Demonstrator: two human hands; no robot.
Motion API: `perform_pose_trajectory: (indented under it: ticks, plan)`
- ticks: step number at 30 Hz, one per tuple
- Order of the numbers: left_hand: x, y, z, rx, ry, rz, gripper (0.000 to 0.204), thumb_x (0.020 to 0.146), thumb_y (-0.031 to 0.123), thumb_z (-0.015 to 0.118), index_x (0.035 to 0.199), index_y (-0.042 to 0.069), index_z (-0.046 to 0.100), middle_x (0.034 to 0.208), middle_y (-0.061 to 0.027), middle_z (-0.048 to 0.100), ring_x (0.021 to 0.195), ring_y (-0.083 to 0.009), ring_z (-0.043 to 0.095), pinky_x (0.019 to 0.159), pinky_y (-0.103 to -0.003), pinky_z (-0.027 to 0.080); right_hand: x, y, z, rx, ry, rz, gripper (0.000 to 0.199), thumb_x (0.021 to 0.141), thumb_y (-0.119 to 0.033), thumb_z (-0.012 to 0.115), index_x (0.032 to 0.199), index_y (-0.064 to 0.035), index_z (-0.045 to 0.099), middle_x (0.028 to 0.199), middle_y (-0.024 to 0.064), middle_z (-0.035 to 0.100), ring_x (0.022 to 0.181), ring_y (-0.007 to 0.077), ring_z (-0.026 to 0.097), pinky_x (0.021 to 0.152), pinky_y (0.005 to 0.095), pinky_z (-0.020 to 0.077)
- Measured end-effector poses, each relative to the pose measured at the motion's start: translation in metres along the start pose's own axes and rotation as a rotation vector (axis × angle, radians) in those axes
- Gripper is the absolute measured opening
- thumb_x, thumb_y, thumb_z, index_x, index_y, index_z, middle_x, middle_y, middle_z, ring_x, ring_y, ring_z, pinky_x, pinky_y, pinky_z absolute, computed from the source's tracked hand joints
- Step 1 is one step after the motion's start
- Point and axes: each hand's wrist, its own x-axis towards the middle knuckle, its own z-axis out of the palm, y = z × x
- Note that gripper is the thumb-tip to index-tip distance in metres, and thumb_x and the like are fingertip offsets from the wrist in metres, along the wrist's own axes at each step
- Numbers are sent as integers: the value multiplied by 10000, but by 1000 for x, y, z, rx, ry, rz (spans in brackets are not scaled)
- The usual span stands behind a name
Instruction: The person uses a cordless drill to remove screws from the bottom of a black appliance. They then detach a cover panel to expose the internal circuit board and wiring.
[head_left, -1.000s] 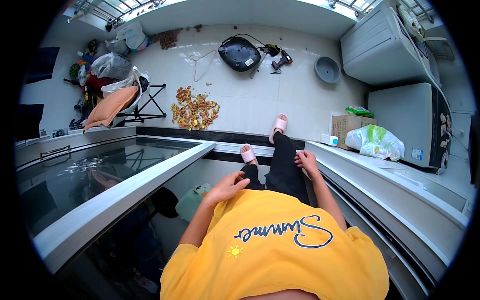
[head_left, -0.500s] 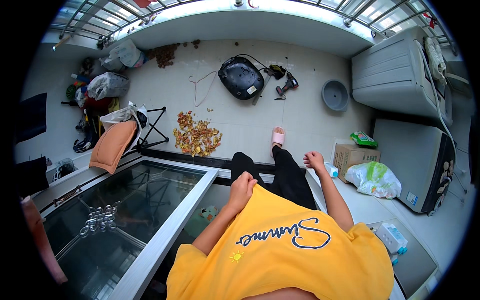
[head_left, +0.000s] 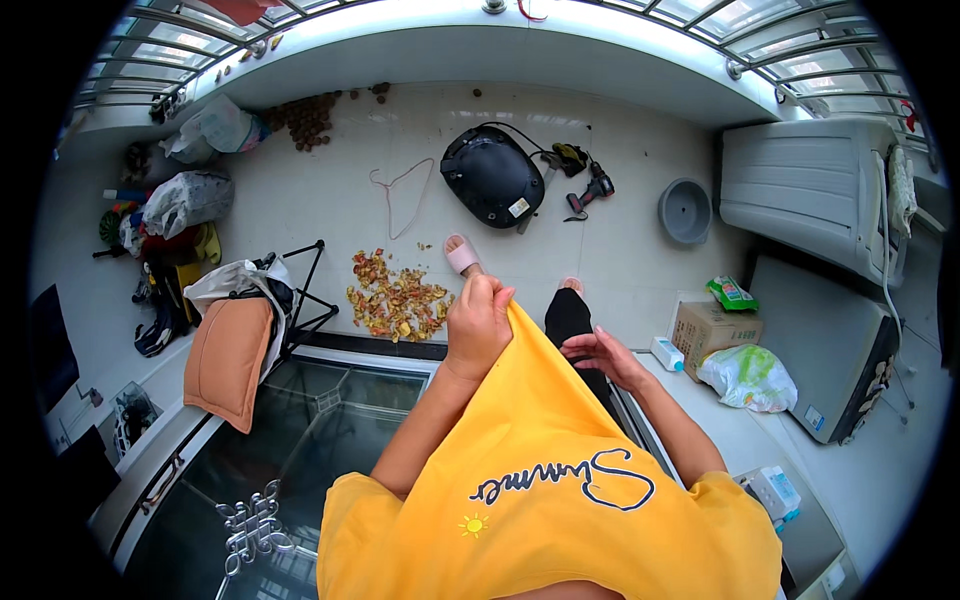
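A fold of my yellow T-shirt point(head_left: 545, 425) is bunched in my left hand point(head_left: 477, 328) and pulled forward, away from my body. My right hand point(head_left: 606, 357) hovers by the shirt's right edge, over my dark trouser leg point(head_left: 568, 318). Its fingers are apart and nothing is in them. One pink slipper point(head_left: 461, 254) is ahead of my left hand on the pale tiles, and the other pink slipper point(head_left: 571, 284) shows partly beyond my right knee. Left of the slippers, a heap of yellow-red peel-like scraps point(head_left: 395, 298) lies on the floor.
Ahead lie a black rounded appliance point(head_left: 492, 175), a cordless drill point(head_left: 592, 192), a wire hanger point(head_left: 405, 200) and a grey basin point(head_left: 685, 211). A folding chair with an orange cushion point(head_left: 230, 360) and a glass door point(head_left: 300, 430) flank my left; a cardboard box point(head_left: 712, 330) is right.
I have stepped forward, and a second slipper has come into view. My left hand has raised the shirt fold farther forward. My right hand has moved inward, its fingers spreading.
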Motion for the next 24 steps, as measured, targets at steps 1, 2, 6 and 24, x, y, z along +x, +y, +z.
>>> perform_pose_trajectory:
  ticks: [1, 2, 6, 24]
  plan:
    - [6, -19, 3, 41, -27, 19, 135, 874, 106, 592, 844, 19, 492, 748, -140, 540, 653, -345, 557, 562, -397, 455, -7, -10, 38, 228, -183, 65, 481, 992, -425, 385, 1175, -25, 579, 1087, 57, 627, 1036, 118, 556, 884, 276, 441]
    - [4, -40, 10, 11, -64, -42, 138, 876, 110, 592, 841, 20, 494, 746, -138, 543, 652, -342, 560, 562, -394, 455, -13, -16, 66, 455, -365, 122, 463, 994, -403, 399, 1187, -16, 565, 1095, 53, 620, 1052, 107, 541, 902, 280, 430]
    - [-19, -68, 20, -186, -315, -347, 153, 871, 126, 610, 829, 23, 504, 745, -138, 563, 671, -328, 581, 568, -378, 459, -3, -6, 54, 287, -50, 185, 223, 914, -208, 607, 1014, -8, 611, 936, 31, 663, 808, 76, 612, 733, 204, 491]
    - [137, -409, 215, -58, -295, -584, 187, 934, 173, 533, 1009, 18, 606, 808, -33, 621, 727, -87, 563, 632, -234, 461, 389, -22, -327, -370, 734, -15, 206, 922, -207, 514, 948, -20, 595, 826, 44, 629, 691, 93, 588, 623, 239, 503]
